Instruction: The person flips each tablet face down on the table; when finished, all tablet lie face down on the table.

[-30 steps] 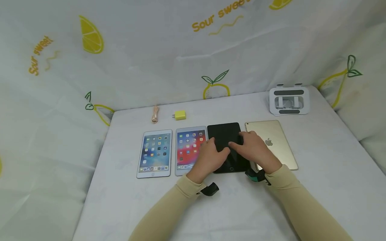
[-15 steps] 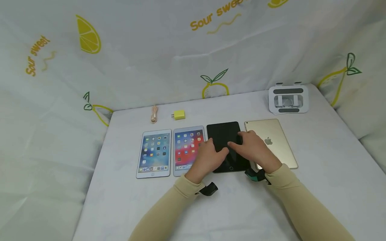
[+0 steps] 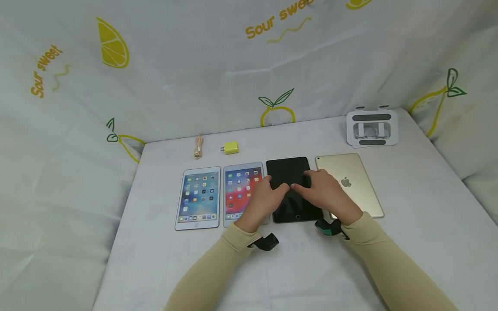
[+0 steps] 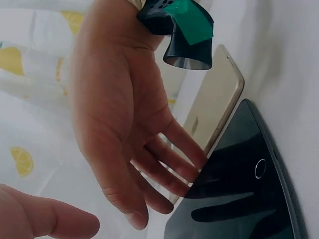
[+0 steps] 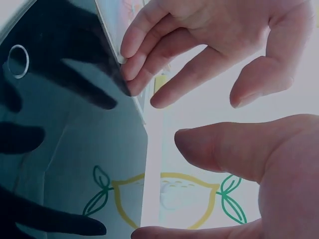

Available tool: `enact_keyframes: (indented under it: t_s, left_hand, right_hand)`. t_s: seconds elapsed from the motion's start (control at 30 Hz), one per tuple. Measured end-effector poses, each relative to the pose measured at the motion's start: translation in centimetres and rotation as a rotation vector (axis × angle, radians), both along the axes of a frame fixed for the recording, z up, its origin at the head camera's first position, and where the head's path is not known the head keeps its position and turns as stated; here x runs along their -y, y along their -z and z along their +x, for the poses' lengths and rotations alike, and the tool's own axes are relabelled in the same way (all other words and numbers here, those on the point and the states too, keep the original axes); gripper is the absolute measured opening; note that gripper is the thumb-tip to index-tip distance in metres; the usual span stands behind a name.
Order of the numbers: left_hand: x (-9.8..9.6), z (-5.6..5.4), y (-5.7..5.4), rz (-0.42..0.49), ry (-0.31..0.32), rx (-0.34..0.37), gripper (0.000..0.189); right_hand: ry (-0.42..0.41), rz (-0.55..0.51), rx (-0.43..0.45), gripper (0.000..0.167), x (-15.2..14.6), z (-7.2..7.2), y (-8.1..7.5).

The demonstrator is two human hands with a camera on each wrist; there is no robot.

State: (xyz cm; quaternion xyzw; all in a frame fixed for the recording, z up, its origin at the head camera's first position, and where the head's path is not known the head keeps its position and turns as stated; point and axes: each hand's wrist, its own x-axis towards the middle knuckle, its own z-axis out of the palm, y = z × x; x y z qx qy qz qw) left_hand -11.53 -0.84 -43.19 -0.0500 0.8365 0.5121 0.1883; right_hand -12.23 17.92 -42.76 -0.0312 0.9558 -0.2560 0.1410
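In the head view a black tablet [image 3: 288,172] with a round home button lies face up, and both hands are over it. My left hand [image 3: 262,201] is at its left edge, overlapping a white tablet [image 3: 238,185] with a lit red-and-blue screen. My right hand [image 3: 324,190] is at the right edge, beside a gold tablet [image 3: 350,172] lying back up. The right wrist view has the left hand's fingers [image 5: 172,47] extended at the seam between black and white tablets. In the left wrist view the right hand's fingers [image 4: 169,164] reach down, slightly bent, along the black tablet's far edge. The thumbs point toward each other.
Another white tablet [image 3: 198,196] with a lit blue screen lies at the left end of the row. Behind are a bundled pinkish cable [image 3: 198,147], a yellow charger plug [image 3: 230,148] and a folded white stand [image 3: 372,127]. A lemon-printed white cloth [image 3: 186,95] rises behind the table.
The white tablet with the red-and-blue screen has slid slightly left, away from the black one. My left hand has shifted a little left; the right hand has barely moved.
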Motion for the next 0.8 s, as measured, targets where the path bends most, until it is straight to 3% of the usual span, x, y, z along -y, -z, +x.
enact_keyframes:
  t_s: [0.33,0.8]
  left_hand:
    - [0.8,0.0,-0.5,0.085,-0.026,0.023,0.076]
    - [2.6,-0.9,-1.8,0.164,0.004,0.072,0.076]
  right_hand:
    - [-0.001,-0.014,-0.014,0.081,0.4,0.3,0.0]
    - [0.019,-0.063,0.024,0.088,0.6,0.5,-0.3]
